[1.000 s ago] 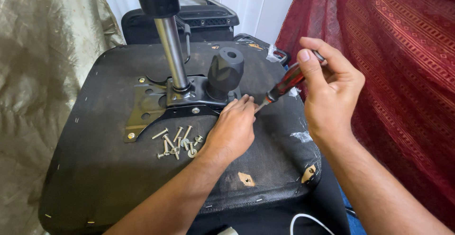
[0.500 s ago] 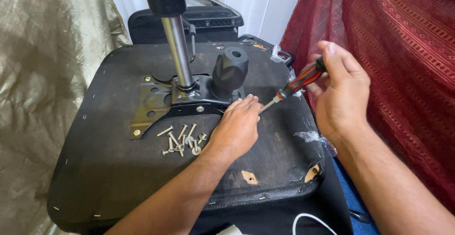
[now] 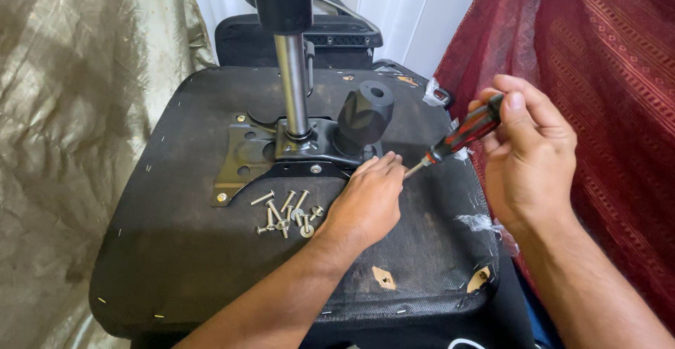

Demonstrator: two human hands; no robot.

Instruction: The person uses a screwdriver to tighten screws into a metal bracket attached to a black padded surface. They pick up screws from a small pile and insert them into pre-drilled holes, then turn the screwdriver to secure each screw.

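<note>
An upturned office chair seat (image 3: 183,250) lies before me, its black underside facing up. A black metal mounting plate (image 3: 246,155) with a chrome gas cylinder (image 3: 294,89) and a black knob (image 3: 363,118) sits on it. My left hand (image 3: 367,201) rests flat on the seat by the plate's right edge, fingertips at the screwdriver's tip. My right hand (image 3: 527,159) grips a red and black screwdriver (image 3: 460,134), its shaft slanting down-left toward those fingertips. Several loose silver screws (image 3: 287,214) lie just left of my left hand.
A tan wrinkled cloth (image 3: 70,131) hangs on the left and a dark red patterned fabric (image 3: 605,89) on the right. A black chair back (image 3: 295,36) stands behind the seat. Torn clear plastic (image 3: 478,222) clings to the seat's right edge.
My right hand with the screwdriver has shifted slightly right and lower, the handle now tilting flatter. My left hand stays by the plate.
</note>
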